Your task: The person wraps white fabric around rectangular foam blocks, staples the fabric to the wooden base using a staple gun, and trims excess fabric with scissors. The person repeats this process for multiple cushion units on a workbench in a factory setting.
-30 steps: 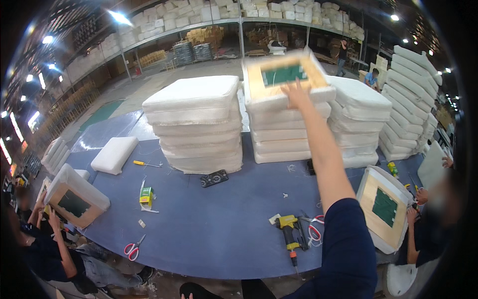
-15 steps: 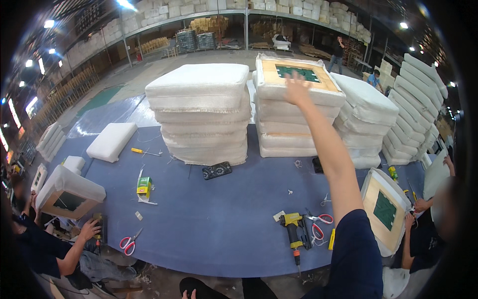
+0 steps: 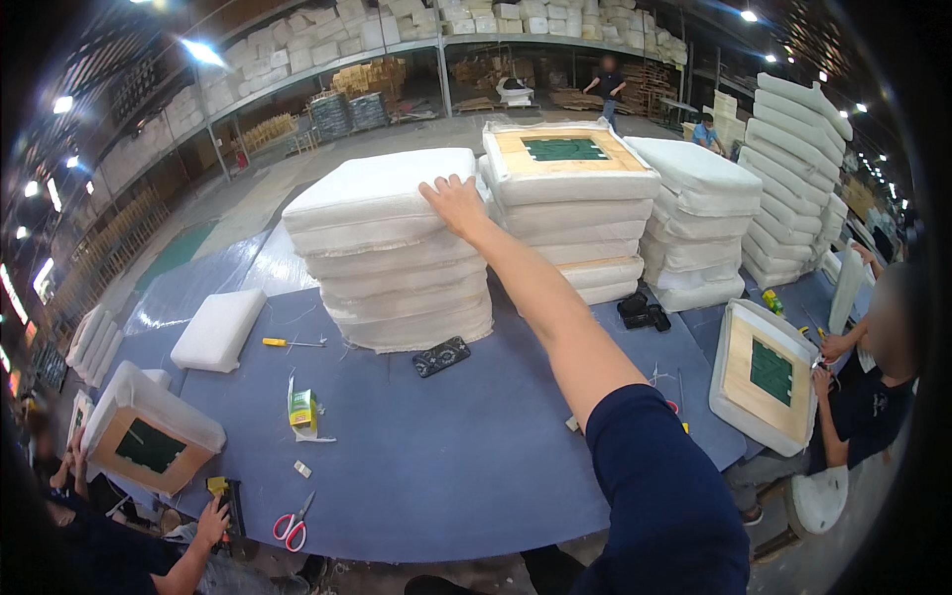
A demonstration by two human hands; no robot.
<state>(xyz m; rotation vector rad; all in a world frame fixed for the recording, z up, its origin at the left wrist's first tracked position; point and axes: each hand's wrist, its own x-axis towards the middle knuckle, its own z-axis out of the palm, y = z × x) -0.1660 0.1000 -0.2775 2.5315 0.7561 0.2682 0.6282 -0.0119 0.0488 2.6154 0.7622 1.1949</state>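
My right hand (image 3: 456, 206) touches the near right upper edge of the top white seat cushion (image 3: 367, 188) on the left stack. Its fingers are slightly spread and bent over the edge; the thumb is hidden, and no firm grip shows. My left hand is out of sight. Right of that stack, another pile is topped by an upturned cushion with a wooden frame (image 3: 635, 159) and a green centre panel (image 3: 565, 149). A dark patterned phone-like case (image 3: 441, 357) lies before the left stack.
Red-handled scissors (image 3: 291, 531), a green-and-yellow box (image 3: 302, 409) and a yellow-handled screwdriver (image 3: 278, 342) lie on the blue table (image 3: 436, 466). A single cushion (image 3: 218, 330) lies at left. Co-workers on both sides handle cushions; more stacks (image 3: 694, 228) stand at right.
My right hand has moved left and nearer, from over the upturned framed cushion to the left stack's top cushion. The view has shifted; my arm now covers the nail gun.
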